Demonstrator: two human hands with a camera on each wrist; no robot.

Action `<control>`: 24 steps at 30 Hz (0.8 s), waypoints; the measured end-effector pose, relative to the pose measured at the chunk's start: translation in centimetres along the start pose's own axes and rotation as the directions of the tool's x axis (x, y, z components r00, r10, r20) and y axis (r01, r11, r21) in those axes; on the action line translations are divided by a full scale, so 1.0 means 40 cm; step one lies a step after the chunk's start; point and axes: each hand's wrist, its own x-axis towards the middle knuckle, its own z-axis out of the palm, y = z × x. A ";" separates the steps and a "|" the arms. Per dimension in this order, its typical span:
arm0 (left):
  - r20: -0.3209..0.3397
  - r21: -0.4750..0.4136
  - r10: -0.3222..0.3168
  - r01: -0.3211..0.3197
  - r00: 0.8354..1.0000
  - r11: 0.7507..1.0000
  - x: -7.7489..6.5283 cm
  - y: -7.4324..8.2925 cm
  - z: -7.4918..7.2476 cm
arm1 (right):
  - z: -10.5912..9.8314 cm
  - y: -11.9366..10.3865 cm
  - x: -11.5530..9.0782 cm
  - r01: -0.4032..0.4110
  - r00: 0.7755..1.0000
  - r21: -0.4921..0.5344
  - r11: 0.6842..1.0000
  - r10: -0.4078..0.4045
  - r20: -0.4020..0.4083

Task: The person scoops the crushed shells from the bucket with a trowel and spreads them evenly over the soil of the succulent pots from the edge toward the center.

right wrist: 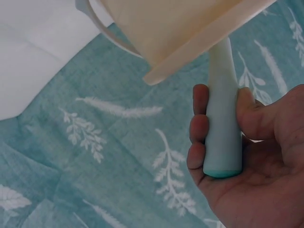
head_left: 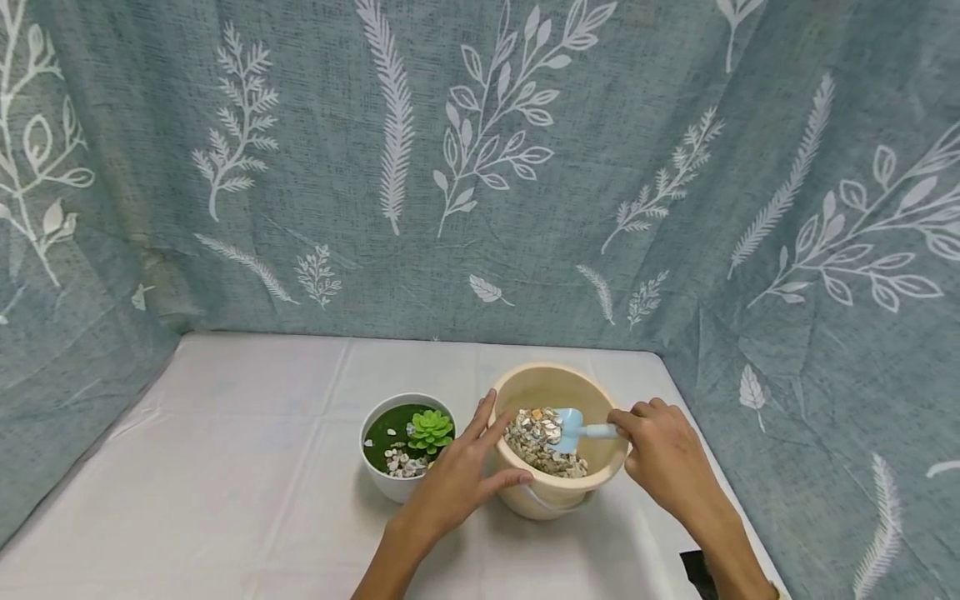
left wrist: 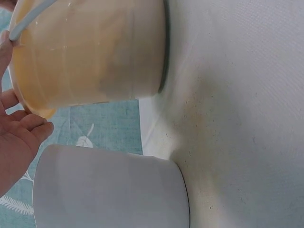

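Observation:
A cream bucket (head_left: 536, 504) stands tilted toward the viewer, with a heap of small mixed pebbles (head_left: 534, 429) inside. My right hand (head_left: 663, 450) grips the handle of a light blue toy shovel (head_left: 572, 429), its blade at the pebbles within the bucket. In the right wrist view, fingers and thumb wrap the pale handle (right wrist: 223, 118); the blade is out of sight there. With fingers spread, my left hand (head_left: 461, 475) rests on the bucket's near left rim. A white pot (head_left: 386, 483) just left of it holds a green succulent (head_left: 431, 431), green ground and pebbles.
Both containers stand on a white-covered table (head_left: 247, 467). A teal leaf-patterned cloth (head_left: 337, 167) hangs behind and at the sides. The bucket's pale carrying handle (left wrist: 31, 19) hangs down its near side. A dark object (head_left: 697, 573) lies by the right forearm.

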 end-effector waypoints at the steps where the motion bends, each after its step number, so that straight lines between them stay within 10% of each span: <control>1: 0.005 -0.003 -0.008 0.008 1.000 1.000 -0.002 0.000 -0.001 | -0.005 -0.001 -0.001 -0.004 1.000 0.003 1.000 0.004 0.005; 13: 0.008 0.036 0.000 -0.001 1.000 0.999 -0.008 0.003 -0.011 | -0.054 -0.018 -0.007 0.023 0.997 0.075 0.997 -0.017 -0.081; 24: -0.268 0.073 0.012 0.008 0.963 0.997 -0.097 -0.071 -0.087 | -0.041 -0.114 0.037 0.057 0.998 0.205 0.977 -0.053 -0.028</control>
